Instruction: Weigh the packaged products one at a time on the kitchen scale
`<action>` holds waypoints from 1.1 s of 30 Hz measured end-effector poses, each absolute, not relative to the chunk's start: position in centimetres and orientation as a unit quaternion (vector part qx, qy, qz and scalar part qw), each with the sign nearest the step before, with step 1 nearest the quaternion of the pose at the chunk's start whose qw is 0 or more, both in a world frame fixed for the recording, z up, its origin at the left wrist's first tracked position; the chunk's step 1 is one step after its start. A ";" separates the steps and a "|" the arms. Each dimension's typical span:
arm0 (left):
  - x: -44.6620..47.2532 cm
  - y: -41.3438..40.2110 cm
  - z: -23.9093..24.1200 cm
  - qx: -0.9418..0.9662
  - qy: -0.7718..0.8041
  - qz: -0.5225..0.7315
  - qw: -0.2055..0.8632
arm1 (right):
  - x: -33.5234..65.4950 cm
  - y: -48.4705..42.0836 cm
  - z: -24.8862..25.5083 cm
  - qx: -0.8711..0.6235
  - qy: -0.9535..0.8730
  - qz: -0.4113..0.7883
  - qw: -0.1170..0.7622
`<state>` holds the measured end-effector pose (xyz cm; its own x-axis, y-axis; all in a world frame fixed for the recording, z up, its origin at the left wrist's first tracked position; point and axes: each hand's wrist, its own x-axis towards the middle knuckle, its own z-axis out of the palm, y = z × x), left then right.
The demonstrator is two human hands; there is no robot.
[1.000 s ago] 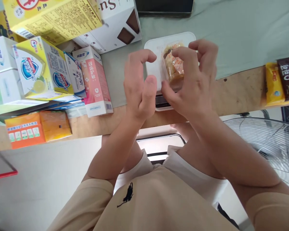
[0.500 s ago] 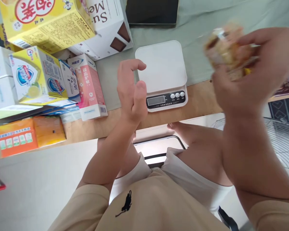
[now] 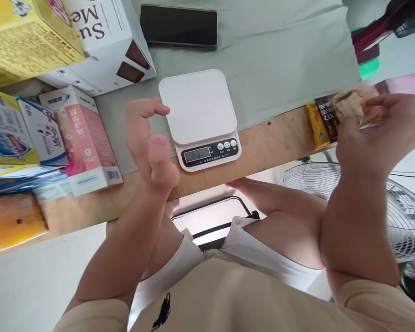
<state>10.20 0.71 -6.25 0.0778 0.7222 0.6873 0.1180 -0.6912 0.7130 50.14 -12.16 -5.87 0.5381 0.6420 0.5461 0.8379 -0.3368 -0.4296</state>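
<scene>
My left hand (image 3: 150, 143) hovers at the left edge of the white kitchen scale (image 3: 198, 106), its index finger curved and thumb apart, with nothing between them. The scale's platform bears nothing and its display (image 3: 197, 154) shows faint digits. Over at the right, my right hand (image 3: 376, 131) grips a packaged snack (image 3: 349, 106) in a clear, crinkled wrapper, pale and brown inside; its exact kind I cannot make out. Just left of that snack lie a yellow packet (image 3: 317, 125) and a dark brown packet (image 3: 327, 115), partly hidden behind it.
A black phone (image 3: 180, 26) lies behind the scale. Several boxes crowd the left, including a pink and white box (image 3: 86, 143), a white carton (image 3: 107, 50) and a yellow carton (image 3: 31, 46). Below the wooden edge at right stands a wire-caged fan (image 3: 408, 216).
My right hand has moved down and rightward with the snack, beside the packets at the table's right end. The view has shifted right; my left hand keeps its pose by the scale.
</scene>
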 end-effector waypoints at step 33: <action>1.8 -5.8 -0.8 0.699 0.453 0.532 0.151 | 14.6 -7.5 -3.7 -0.486 -0.807 0.180 0.284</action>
